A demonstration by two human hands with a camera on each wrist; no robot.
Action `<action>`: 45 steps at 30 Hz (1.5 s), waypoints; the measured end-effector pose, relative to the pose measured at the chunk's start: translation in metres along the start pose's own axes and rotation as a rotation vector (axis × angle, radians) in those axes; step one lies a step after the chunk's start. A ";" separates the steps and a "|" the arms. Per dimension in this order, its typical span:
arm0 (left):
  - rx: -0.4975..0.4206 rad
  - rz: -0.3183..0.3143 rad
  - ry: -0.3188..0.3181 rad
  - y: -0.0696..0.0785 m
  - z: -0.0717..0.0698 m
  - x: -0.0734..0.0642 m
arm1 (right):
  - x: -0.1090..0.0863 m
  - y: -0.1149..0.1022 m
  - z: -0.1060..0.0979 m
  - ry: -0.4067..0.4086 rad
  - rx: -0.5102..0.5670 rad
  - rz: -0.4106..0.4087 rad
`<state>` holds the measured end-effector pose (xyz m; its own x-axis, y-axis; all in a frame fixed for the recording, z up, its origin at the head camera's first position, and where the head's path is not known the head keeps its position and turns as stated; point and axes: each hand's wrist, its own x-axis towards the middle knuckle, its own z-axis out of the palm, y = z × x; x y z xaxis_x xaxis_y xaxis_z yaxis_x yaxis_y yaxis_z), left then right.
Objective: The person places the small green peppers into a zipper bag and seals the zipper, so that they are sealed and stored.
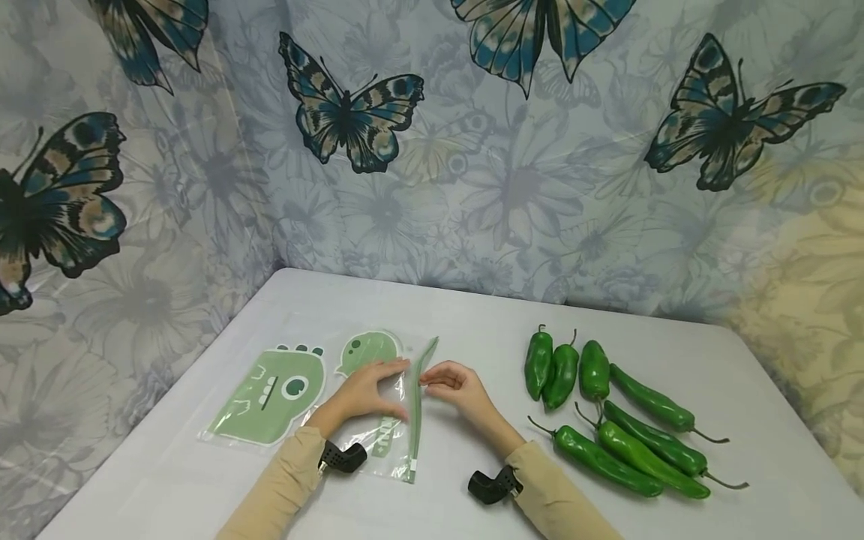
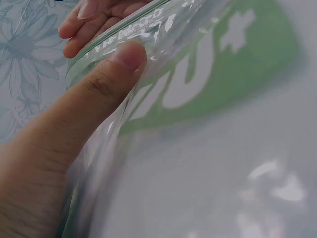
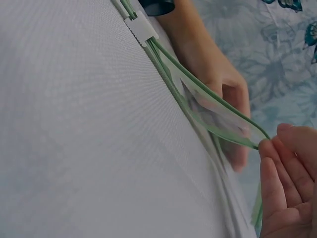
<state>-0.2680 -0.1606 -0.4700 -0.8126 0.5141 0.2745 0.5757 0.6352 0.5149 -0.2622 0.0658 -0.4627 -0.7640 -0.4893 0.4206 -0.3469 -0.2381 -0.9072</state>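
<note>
A clear zip bag point(image 1: 286, 382) with a green one-eyed cartoon print lies flat on the table, its green-edged mouth point(image 1: 415, 427) toward the right. Resting on the bag near that mouth is my left hand point(image 1: 361, 391), thumb and fingers spread apart. In the left wrist view the thumb point(image 2: 106, 74) lies against the clear plastic. My right hand point(image 1: 462, 390) pinches the green edge between thumb and fingertips. The right wrist view shows the two green lips parted in a narrow gap there, with the white slider point(image 3: 141, 29) at the far end of the strip.
Several green peppers point(image 1: 594, 457) lie in a loose group on the white table point(image 1: 486, 510), right of my right hand. Some are short, others long with thin stems. A butterfly-print cloth point(image 1: 513, 187) hangs behind the table and along the left side.
</note>
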 end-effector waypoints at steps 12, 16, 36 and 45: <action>0.005 0.024 0.005 0.000 -0.002 0.002 | -0.005 0.002 0.005 -0.003 -0.023 0.097; -0.021 0.029 0.016 -0.001 -0.001 0.001 | -0.003 0.005 0.016 -0.013 -0.097 0.170; -0.157 0.052 0.086 0.003 0.003 -0.003 | 0.009 -0.021 0.038 -0.073 -0.269 0.178; -0.217 0.091 0.034 0.011 0.000 0.001 | 0.008 -0.027 0.035 -0.084 -0.316 0.188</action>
<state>-0.2625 -0.1527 -0.4637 -0.7627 0.5416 0.3535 0.6172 0.4461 0.6481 -0.2398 0.0392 -0.4342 -0.7877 -0.5697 0.2344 -0.3658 0.1265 -0.9221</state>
